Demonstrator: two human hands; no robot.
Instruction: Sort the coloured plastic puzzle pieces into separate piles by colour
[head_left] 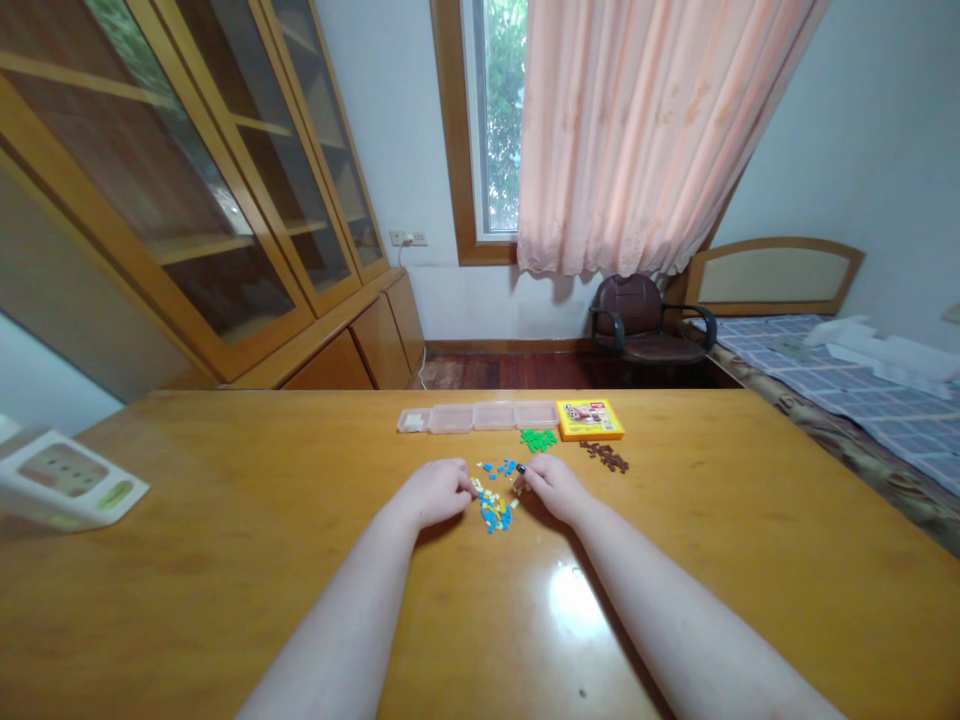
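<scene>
A mixed pile of small building-block pieces (495,512), blue, yellow and cream, lies on the table between my hands. My left hand (441,490) rests at the pile's left edge, fingers curled together at the tips; anything between them is too small to make out. On the opposite side, my right hand (553,486) has its fingers bent and closed near a few cream pieces. A small black spot shows at its fingertips, and I cannot tell what it is. Just beyond the pile lie scattered blue pieces (501,468).
Behind sit a green heap of pieces (538,440), a brown heap of pieces (604,456), a yellow box (591,420) and a row of clear plastic trays (451,418). A white container (71,478) stands at the table's left. A chair (637,320) stands past the far edge.
</scene>
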